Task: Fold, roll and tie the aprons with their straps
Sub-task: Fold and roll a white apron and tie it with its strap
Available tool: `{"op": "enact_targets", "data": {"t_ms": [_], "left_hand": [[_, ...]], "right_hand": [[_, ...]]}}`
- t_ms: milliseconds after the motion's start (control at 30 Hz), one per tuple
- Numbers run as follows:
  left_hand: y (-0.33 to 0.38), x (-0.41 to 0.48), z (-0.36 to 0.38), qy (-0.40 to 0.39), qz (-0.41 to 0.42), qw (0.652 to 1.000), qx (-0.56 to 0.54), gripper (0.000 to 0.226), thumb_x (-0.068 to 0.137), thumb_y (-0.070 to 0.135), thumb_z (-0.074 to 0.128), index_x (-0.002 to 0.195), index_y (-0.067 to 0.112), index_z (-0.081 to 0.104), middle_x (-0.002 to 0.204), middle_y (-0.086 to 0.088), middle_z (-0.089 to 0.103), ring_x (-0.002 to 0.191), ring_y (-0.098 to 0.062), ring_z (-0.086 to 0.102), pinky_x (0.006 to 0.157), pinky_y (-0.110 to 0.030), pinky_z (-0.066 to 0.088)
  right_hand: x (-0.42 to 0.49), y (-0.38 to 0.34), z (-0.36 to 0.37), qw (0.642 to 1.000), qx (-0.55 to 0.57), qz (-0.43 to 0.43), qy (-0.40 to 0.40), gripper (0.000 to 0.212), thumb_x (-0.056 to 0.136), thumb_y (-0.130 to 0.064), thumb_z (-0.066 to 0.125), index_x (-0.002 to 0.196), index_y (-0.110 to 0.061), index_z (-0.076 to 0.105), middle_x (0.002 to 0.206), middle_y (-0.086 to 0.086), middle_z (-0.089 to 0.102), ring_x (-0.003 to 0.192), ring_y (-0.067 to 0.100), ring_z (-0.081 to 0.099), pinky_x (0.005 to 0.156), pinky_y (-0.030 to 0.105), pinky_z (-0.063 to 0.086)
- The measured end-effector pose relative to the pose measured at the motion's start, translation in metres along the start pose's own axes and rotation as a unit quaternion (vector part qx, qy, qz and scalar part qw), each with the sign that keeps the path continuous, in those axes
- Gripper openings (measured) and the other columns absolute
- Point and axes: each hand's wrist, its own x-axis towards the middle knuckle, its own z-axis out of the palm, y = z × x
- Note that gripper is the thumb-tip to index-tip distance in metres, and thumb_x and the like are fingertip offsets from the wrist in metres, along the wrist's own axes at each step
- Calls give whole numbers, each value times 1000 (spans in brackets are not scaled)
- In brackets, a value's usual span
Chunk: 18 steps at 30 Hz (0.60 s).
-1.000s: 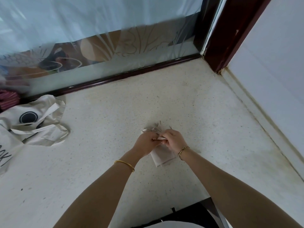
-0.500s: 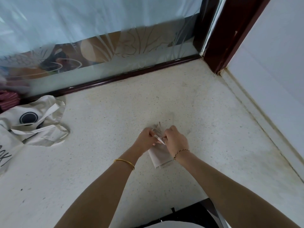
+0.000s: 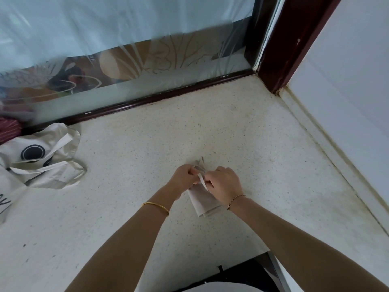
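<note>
So here's where we're at: we have the little beige apron bundle [image 3: 203,202] lying on the speckled white surface [image 3: 147,161], roughly in the middle, well apart from everything else. It's folded up small and rolled, with its near end poking out below our wrists.

Both hands sit right on top of it, nearly touching each other. Our left hand [image 3: 183,176] has its fingers curled in, pinching the strap at the far end of the bundle, where a couple of loose strap tips stick up. Our right hand [image 3: 224,186] is curled too, thumb and fingers nipping the pale strap [image 3: 202,180] that runs slantwise between the two hands. Can't tell from here whether there's a proper knot under the fingers.

There's a gold bangle [image 3: 156,207] on the left wrist and a thin twisted bracelet [image 3: 236,200] on the right.

Off at the left edge, a heap of other cream aprons [image 3: 44,165] with dark round prints lies crumpled, straps looping about. Behind it all runs a frosted glass panel [image 3: 157,60] in a dark red frame [image 3: 282,51], with a white wall [image 3: 347,85] on the right.
</note>
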Motion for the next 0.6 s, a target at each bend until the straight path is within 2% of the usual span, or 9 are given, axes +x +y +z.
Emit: {"op": "enact_targets", "data": {"t_ms": [67,100,167,200,267,400,500,600], "left_hand": [[0,0,0,-3,-2,1000,8,23,81,-2,62,75,15,48,74,-2,48,66,-12,44,58,-21,38],[-1,0,0,-4,1,1000,16,23,80,0,63,75,15,48,76,-2,48,67,-12,44,58,-20,37],[0,1,2,-6,21,999,44,25,79,5,67,74,18,47,78,1,48,71,-12,44,61,-19,36],[1,1,3,-8,35,997,67,26,78,5,67,73,19,46,78,3,47,74,-13,44,61,-18,36],[1,-1,7,-12,67,989,128,27,77,0,62,72,20,43,78,5,45,78,-14,45,62,-17,36],[-3,-6,14,12,127,960,248,21,79,2,55,78,19,43,81,5,49,77,-15,48,65,-21,39],[-8,-12,14,67,188,913,356,16,84,7,49,94,19,51,92,4,57,80,-16,54,67,-29,47],[-15,-12,14,101,274,869,399,13,87,13,51,98,16,55,98,4,57,85,-15,53,63,-29,43]], "right_hand": [[-1,9,4,997,71,13,-21,6,74,-22,74,70,-20,71,66,-2,62,66,14,57,56,21,38],[-2,12,3,989,134,43,-43,5,81,-20,67,79,-18,71,79,0,64,75,14,57,63,23,42],[-3,15,5,968,238,76,-13,10,84,-8,59,89,-14,66,93,2,61,82,15,56,71,26,47],[-2,15,7,962,259,82,4,15,85,-3,56,96,-12,62,99,2,60,86,16,57,75,27,48],[1,10,7,952,290,91,-25,20,91,-1,50,108,-9,57,106,2,62,93,15,59,83,26,49],[7,8,8,947,291,116,-69,21,92,-2,44,103,-8,61,103,5,66,96,19,60,87,30,49],[8,10,10,949,276,121,-97,21,91,-4,45,98,-8,64,99,8,66,93,22,60,85,35,49],[7,8,5,940,302,122,-106,13,88,-16,50,87,-11,61,89,6,66,84,22,60,78,33,49]]}}
